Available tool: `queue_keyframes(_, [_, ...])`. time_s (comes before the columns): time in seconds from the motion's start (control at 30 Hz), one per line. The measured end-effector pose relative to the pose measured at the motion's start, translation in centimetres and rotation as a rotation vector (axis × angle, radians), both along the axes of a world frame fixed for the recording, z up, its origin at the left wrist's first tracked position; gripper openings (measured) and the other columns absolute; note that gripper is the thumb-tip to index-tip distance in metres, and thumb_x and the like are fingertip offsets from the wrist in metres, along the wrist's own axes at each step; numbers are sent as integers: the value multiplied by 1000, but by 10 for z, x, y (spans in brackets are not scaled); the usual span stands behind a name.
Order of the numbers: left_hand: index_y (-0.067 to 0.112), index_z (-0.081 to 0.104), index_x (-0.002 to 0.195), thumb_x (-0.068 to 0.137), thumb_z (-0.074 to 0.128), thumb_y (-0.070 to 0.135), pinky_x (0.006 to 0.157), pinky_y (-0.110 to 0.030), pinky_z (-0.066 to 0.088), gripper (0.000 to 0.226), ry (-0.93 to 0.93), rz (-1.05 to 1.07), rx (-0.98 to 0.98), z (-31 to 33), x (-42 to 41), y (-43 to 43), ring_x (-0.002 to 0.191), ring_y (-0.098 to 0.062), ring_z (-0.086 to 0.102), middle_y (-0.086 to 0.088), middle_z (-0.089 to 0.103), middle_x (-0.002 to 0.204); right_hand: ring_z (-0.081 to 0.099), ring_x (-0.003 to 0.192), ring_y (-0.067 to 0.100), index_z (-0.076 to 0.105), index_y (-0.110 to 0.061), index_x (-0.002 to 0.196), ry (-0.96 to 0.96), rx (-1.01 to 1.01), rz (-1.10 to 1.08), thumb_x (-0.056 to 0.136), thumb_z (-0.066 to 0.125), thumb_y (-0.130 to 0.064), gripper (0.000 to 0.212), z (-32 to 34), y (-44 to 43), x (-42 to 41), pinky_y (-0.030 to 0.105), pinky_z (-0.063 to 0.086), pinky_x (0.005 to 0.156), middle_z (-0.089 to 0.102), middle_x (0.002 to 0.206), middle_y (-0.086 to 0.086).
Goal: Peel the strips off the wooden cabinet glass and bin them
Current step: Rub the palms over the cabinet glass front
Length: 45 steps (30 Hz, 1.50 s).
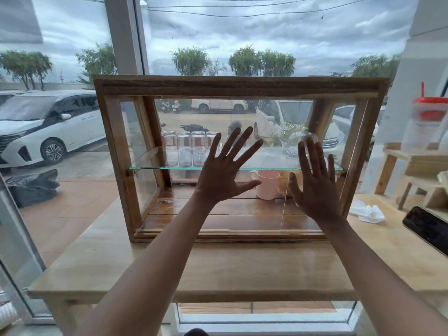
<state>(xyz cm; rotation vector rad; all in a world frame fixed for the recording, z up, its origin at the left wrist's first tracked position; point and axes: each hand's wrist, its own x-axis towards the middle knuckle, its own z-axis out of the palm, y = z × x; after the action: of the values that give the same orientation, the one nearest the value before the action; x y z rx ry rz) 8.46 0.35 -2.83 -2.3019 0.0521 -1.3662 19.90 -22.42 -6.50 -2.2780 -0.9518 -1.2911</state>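
A wooden cabinet (114,146) with glass panes stands on a light wooden table (150,263) in front of a big window. My left hand (224,173) is spread flat against the front glass near its middle, fingers apart. Just right of it, my right hand (315,187) is also spread flat on the glass. Neither hand holds anything. A thin vertical edge of a glass pane (283,207) runs down between my hands. I see no strips on the glass.
Inside, several upturned glasses (184,149) and a glass dome (294,144) stand on a glass shelf, with a pink mug (268,185) below. A crumpled white tissue (367,210), a phone (426,229) and a lidded cup (426,122) are at the right.
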Motion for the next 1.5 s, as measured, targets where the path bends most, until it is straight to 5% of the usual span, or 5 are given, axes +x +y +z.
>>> queue_keyframes(0.67, [23,21,161,91,52,65,128,-52,-2,87,20,-37,-118,-7,3,-22,157,-34,0,-15,7,170,0,157,24,9,-14,161,1,5,-8,102,43,-30,70,0,2,-4,57,14,124,-1,169,6])
queue_keyframes(1.5, [30,25,160,90,44,79,128,-50,-1,87,-53,-14,-126,-7,5,-1,158,-24,8,-7,13,169,1,157,22,12,-13,161,-6,20,5,100,41,-34,70,0,1,-4,54,14,125,2,169,5])
